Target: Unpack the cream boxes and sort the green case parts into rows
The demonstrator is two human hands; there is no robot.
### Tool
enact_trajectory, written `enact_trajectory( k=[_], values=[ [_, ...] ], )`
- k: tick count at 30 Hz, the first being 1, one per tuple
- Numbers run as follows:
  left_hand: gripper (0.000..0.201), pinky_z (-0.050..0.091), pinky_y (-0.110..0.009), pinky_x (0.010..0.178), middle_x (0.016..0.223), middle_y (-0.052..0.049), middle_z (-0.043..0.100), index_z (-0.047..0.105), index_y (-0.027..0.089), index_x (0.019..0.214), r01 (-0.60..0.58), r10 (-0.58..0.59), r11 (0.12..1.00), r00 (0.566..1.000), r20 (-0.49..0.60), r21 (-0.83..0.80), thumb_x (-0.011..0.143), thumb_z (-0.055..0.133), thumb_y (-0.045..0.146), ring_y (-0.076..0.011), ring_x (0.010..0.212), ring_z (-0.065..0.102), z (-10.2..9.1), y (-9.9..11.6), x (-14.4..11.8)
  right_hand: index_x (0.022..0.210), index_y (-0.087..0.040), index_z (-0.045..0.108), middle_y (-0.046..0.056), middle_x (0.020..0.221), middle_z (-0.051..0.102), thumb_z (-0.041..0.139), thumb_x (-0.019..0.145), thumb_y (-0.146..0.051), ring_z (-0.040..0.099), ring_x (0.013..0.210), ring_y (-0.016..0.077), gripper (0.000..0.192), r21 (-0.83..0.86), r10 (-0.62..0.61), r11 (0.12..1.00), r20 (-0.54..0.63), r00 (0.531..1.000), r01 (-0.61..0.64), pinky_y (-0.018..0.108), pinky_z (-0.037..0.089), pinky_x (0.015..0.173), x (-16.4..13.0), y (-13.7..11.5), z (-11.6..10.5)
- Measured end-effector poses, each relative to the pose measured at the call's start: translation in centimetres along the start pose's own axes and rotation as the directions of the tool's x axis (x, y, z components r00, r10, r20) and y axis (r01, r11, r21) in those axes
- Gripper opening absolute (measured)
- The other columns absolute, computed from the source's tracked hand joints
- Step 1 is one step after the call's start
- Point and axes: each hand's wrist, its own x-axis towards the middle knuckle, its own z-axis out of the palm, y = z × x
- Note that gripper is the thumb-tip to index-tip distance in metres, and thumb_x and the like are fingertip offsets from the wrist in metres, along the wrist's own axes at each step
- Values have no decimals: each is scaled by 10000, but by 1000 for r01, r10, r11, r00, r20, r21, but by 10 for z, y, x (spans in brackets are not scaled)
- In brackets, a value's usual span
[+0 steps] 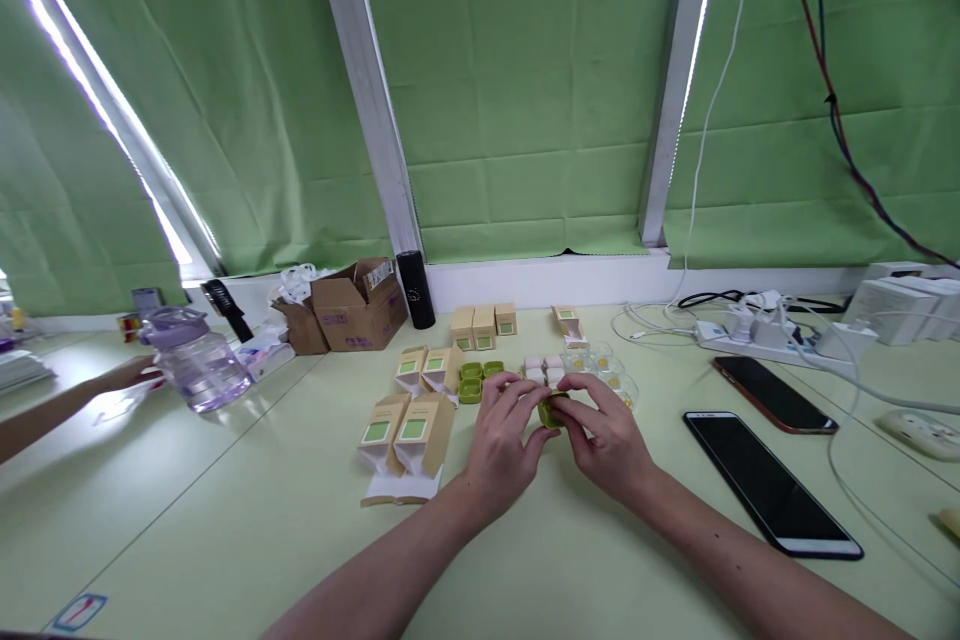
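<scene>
My left hand [504, 440] and my right hand [609, 432] meet over the pale green table [225, 520], both gripping one small green case [551, 410] between the fingertips. Just behind the hands lie two more green cases [475, 380], small pink-white blocks [543, 367] and clear plastic shells [600, 365]. To the left lie open tan cartons [409, 430] with green labels, and further back another pair [429, 368]. Three shut tan cartons [484, 325] stand in a row near the wall.
Two dark phones [772, 480] [772, 394] lie at the right, with a power strip and cables [750, 332] behind. A brown cardboard box [358, 305], a black cylinder [415, 288] and a clear purple jug [196, 360] stand at the back left. Another person's hand [124, 375] reaches near the jug.
</scene>
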Motion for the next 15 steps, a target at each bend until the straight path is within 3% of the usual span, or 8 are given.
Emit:
enact_trajectory(
  k=[8, 15],
  values=[
    [388, 529, -528, 993, 1181, -108, 700, 622, 220, 1290, -55, 56, 997, 998, -27, 56, 913, 699, 178, -307, 1157, 549, -1, 1, 0, 965, -215, 720, 88, 1038, 630, 576, 910, -40, 590, 973, 230, 233, -78, -47, 996, -51, 998, 43, 378, 539, 791, 6, -2, -2],
    [379, 540, -500, 988, 1170, -101, 709, 627, 212, 1277, -78, 81, 992, 996, -37, 96, 908, 711, 185, -290, 1132, 554, -1, 1, 1, 887, -195, 707, 75, 938, 550, 590, 907, -61, 508, 910, 224, 180, -127, -10, 992, -53, 999, 4, 354, 480, 740, 5, -3, -1]
  ],
)
